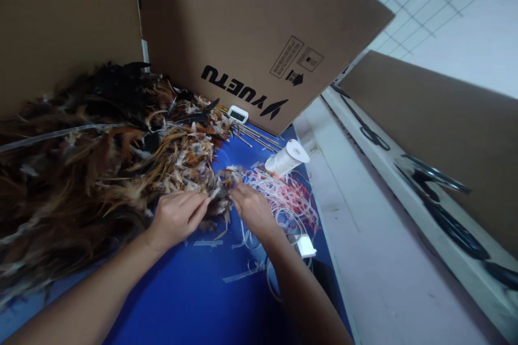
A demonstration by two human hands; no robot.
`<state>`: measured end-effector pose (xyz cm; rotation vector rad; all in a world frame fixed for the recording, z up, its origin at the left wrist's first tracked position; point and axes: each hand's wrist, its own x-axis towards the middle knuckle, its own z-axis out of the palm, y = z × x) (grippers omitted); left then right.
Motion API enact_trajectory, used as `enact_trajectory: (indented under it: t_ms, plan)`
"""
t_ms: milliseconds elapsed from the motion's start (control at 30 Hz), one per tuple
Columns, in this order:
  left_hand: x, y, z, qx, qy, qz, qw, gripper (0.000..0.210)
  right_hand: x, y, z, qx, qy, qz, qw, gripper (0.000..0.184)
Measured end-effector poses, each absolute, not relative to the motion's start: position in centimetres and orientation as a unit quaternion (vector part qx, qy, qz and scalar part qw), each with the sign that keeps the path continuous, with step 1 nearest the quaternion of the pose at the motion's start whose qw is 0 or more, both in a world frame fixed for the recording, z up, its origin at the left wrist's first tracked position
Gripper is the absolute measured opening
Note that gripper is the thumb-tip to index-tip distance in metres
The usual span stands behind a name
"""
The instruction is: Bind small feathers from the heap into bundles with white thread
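My left hand (180, 216) is closed in a pinch on a small tuft of brown and grey feathers (220, 191). Opposite it, my right hand (251, 205) pinches the same tuft from the right, its fingertips partly hidden among the feathers. A large heap of brown, orange and black feathers (101, 172) spreads to the left and touches the area by my left hand. Just right of my right hand lies a tangle of white and red string (285, 197). A white spool (287, 158) stands tilted behind that tangle.
Behind the blue tabletop (174, 302) stands a cardboard box (251, 27) with printed lettering. A small white digital display (238, 114) and thin sticks (259, 137) lie before it. A white plug (305, 246) is near my right forearm. Dark-handled tools (457, 229) lie on a ledge at right.
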<state>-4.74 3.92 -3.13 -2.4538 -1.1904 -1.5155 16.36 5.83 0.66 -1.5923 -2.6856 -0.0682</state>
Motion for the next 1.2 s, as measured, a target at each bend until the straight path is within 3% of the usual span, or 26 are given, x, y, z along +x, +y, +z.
enact_trajectory:
  t_ms: [133,233,367,533,667,833,1200]
  plan:
    - [-4.7,3.9,-3.2,-0.775,-0.394,-0.495,-0.01,0.008,17.7,4.3,1.6,-0.54,-0.837,-0.018,0.081,0.026]
    - [-4.4,3.8,-3.1,-0.764,-0.407,-0.498,-0.042,0.01,18.3,2.9,2.0,-0.561,-0.805,0.048,0.188,0.025]
    - [-4.1,3.2,-2.8,-0.748,-0.431,-0.484,-0.144,0.016,18.1,1.2,1.7,-0.592,-0.689,0.245,0.339,0.021]
    - [-3.5,2.0,-2.2,-0.714,-0.437,-0.437,-0.328,0.023,16.3,-0.4,0.2,-0.563,-0.513,0.476,0.439,0.025]
    - [-3.0,1.5,-1.9,-0.706,-0.403,-0.42,-0.403,0.028,14.8,-1.1,-1.3,-0.518,-0.435,0.571,0.465,0.024]
    - [-2.2,1.2,-1.8,-0.73,-0.354,-0.407,-0.42,0.035,14.3,-1.5,-2.4,-0.496,-0.424,0.607,0.452,0.029]
    - [-1.8,0.7,-2.3,-0.689,-0.404,-0.435,-0.415,0.023,13.3,-2.1,-2.8,-0.481,-0.409,0.628,0.456,0.033]
